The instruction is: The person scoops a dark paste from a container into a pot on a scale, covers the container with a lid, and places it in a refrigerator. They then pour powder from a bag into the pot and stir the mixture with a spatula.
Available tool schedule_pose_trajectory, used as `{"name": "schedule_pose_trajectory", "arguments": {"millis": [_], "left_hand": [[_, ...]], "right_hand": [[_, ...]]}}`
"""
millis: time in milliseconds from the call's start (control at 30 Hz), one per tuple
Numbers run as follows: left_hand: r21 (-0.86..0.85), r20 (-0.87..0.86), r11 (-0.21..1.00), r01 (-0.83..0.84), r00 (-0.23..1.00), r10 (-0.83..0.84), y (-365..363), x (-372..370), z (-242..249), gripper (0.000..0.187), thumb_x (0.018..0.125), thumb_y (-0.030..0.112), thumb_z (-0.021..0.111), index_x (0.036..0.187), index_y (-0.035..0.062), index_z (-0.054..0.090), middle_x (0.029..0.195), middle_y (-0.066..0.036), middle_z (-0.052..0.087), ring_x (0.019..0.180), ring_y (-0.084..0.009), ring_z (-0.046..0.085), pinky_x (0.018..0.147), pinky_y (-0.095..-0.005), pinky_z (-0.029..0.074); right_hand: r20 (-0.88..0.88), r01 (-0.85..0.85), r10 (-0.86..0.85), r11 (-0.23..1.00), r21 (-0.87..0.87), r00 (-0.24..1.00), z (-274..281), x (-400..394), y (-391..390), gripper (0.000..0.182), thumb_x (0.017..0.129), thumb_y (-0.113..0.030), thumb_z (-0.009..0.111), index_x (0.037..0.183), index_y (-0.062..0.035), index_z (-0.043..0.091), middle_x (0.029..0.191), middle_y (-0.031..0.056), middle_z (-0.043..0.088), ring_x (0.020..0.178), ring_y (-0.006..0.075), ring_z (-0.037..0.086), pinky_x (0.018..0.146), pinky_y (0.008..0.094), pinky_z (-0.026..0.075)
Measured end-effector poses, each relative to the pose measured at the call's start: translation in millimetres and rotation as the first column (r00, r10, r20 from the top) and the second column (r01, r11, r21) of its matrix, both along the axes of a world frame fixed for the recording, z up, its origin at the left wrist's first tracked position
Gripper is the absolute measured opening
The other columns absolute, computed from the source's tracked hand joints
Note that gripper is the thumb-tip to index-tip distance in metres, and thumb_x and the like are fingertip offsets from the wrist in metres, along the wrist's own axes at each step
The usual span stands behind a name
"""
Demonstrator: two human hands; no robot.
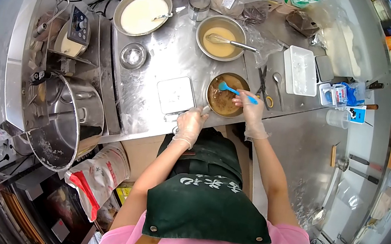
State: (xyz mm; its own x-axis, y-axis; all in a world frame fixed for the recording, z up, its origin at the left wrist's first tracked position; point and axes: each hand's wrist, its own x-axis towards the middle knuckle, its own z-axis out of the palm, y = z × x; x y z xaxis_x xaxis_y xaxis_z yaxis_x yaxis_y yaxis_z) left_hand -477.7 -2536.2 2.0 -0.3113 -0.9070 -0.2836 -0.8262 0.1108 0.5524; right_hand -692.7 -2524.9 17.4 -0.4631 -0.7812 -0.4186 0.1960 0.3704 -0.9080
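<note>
A small metal bowl (226, 107) of brown, lumpy mixture stands near the front edge of the steel counter. My right hand (250, 111), in a clear plastic glove, is closed on the handle of a blue spatula (239, 93) whose head rests in the mixture. At the bowl's lower left rim is my left hand (191, 125), also gloved, with its fingers pinched on the rim. Just left of the bowl lies a white square scale (175, 95).
Behind stand a bowl of yellow batter (222, 32) with a whisk, a bowl of cream-coloured liquid (143, 11) and an empty glass bowl (133, 56). Scissors (265, 88), a spoon (279, 84) and a white tray (300, 71) lie right. A mixer (73, 34) stands left.
</note>
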Motion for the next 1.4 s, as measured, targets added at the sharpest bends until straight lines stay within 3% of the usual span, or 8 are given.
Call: {"name": "schedule_pose_trajectory", "arguments": {"millis": [133, 267, 500, 633, 767, 1033, 1233, 1400], "left_hand": [[0.02, -0.015, 1.0, 0.005, 1.0, -0.004, -1, -2, 0, 0.028, 0.085, 0.029, 0.07, 0.105, 0.0086, 0.068, 0.093, -0.014, 0.07, 0.087, -0.033, 0.068, 0.077, -0.0439, 0.052], [-0.004, -0.012, 1.0, 0.005, 1.0, -0.005, 1, -1, 4, 0.027, 0.085, 0.029, 0.07, 0.102, 0.0073, 0.069, 0.092, -0.014, 0.07, 0.087, -0.0327, 0.068, 0.078, -0.0434, 0.052], [0.014, 0.008, 1.0, -0.004, 1.0, 0.003, 0, -1, 6, 0.027, 0.085, 0.03, 0.07, 0.1, 0.0069, 0.07, 0.091, -0.015, 0.07, 0.086, -0.0325, 0.069, 0.077, -0.0433, 0.053], [0.045, 0.023, 0.999, 0.005, 1.0, -0.006, -2, -3, 8, 0.028, 0.085, 0.03, 0.07, 0.102, 0.0074, 0.07, 0.092, -0.015, 0.07, 0.086, -0.0321, 0.069, 0.077, -0.0434, 0.053], [0.003, 0.024, 1.0, -0.002, 1.0, 0.002, -1, -2, 6, 0.028, 0.085, 0.03, 0.07, 0.1, 0.0072, 0.071, 0.092, -0.015, 0.07, 0.086, -0.0322, 0.069, 0.077, -0.0437, 0.053], [0.003, 0.01, 1.0, 0.001, 1.0, -0.001, 0, -2, 4, 0.026, 0.084, 0.03, 0.071, 0.096, 0.0063, 0.071, 0.089, -0.015, 0.07, 0.085, -0.0327, 0.069, 0.077, -0.0442, 0.053], [-0.01, -0.02, 1.0, 0.007, 1.0, -0.007, -1, 0, 4, 0.025, 0.085, 0.029, 0.07, 0.094, 0.0057, 0.07, 0.088, -0.015, 0.07, 0.084, -0.033, 0.069, 0.076, -0.0441, 0.053], [-0.007, -0.024, 1.0, 0.003, 1.0, -0.003, 0, 0, 8, 0.026, 0.085, 0.029, 0.07, 0.095, 0.0058, 0.07, 0.088, -0.016, 0.07, 0.084, -0.0332, 0.069, 0.076, -0.0442, 0.053]], "right_hand": [[-0.302, -0.002, 0.012, 0.999, 0.035, 0.953, -4, -10, 12, 0.017, 0.093, -0.008, 0.064, 0.104, 0.0024, 0.07, 0.089, 0.0135, 0.072, 0.073, 0.0198, 0.071, 0.064, 0.0282, 0.055], [-0.888, -0.487, 0.064, 0.853, -0.188, 0.455, 13, -7, 12, 0.014, 0.085, -0.005, 0.067, 0.099, -0.0023, 0.069, 0.09, 0.0145, 0.067, 0.081, 0.0317, 0.067, 0.068, 0.0356, 0.054], [-0.879, -0.729, 0.405, 0.677, 0.103, 0.253, 43, 13, 45, 0.016, 0.083, -0.008, 0.068, 0.099, -0.0035, 0.066, 0.084, 0.0124, 0.061, 0.076, 0.0319, 0.064, 0.064, 0.04, 0.053], [-0.913, -0.783, 0.37, 0.614, 0.1, 0.173, 24, 26, 44, 0.017, 0.079, -0.003, 0.063, 0.096, -0.0041, 0.063, 0.081, 0.0116, 0.058, 0.076, 0.0302, 0.063, 0.061, 0.0411, 0.052], [-0.961, -0.639, 0.273, 0.746, 0.189, 0.035, 0, 13, 31, 0.02, 0.072, -0.001, 0.061, 0.092, -0.0039, 0.061, 0.076, 0.0114, 0.057, 0.069, 0.0298, 0.062, 0.058, 0.0401, 0.051], [-0.945, -0.709, 0.275, 0.702, 0.072, 0.176, 16, 39, 29, 0.006, 0.078, -0.001, 0.059, 0.084, -0.0042, 0.059, 0.075, 0.0125, 0.056, 0.069, 0.0314, 0.061, 0.059, 0.0408, 0.051], [-0.928, -0.61, 0.373, 0.734, 0.3, -0.008, 12, 36, 53, 0.007, 0.073, -0.003, 0.062, 0.08, -0.0047, 0.061, 0.074, 0.0121, 0.057, 0.068, 0.0289, 0.063, 0.058, 0.0391, 0.053], [-0.948, -0.668, 0.26, 0.74, 0.072, 0.185, 19, 41, 19, 0.003, 0.08, -0.005, 0.061, 0.081, -0.0039, 0.058, 0.076, 0.013, 0.057, 0.071, 0.0321, 0.062, 0.06, 0.0412, 0.051]]}}
